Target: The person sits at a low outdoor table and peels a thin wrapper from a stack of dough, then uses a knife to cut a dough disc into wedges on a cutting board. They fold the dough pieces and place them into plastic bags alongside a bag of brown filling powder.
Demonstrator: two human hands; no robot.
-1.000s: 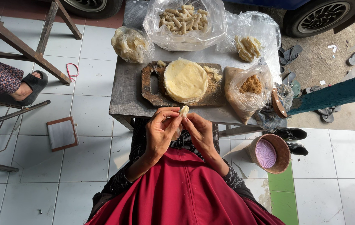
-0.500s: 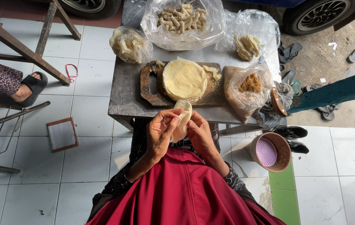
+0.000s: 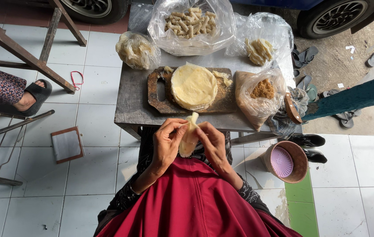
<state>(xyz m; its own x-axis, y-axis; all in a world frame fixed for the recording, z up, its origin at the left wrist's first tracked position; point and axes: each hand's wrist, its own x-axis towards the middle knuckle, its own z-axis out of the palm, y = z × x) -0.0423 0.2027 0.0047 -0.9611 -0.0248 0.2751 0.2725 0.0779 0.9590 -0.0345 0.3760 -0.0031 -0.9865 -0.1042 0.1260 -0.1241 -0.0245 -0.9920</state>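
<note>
From the head view, I look straight down at my own two hands, raised together just in front of the near edge of the small grey table. My left hand and my right hand both close around a thin, pale yellow pastry wrapper, folded into a soft upright strip. My left fingers curl over its left edge and my right fingers pinch its right edge, so the wrapper is held between both hands with its pointed top sticking up above my fingertips. It touches nothing but my hands and hangs over my lap, above the dark red cloth I am wearing.

On the table beyond my hands lies a dark brown wooden cutting board carrying a round stack of the same pale wrappers. Just right of the board stands an open clear plastic bag of brown crumbly filling. Further back sit three more clear bags: one of crumpled pale pieces at the left, a big one of short rolled sticks in the middle, and one of folded yellowish pieces at the right.

On the tiled floor to my right stands a brown woven basket with a purple lid inside. At the far left, another person's foot in a black sandal rests on the tiles.
</note>
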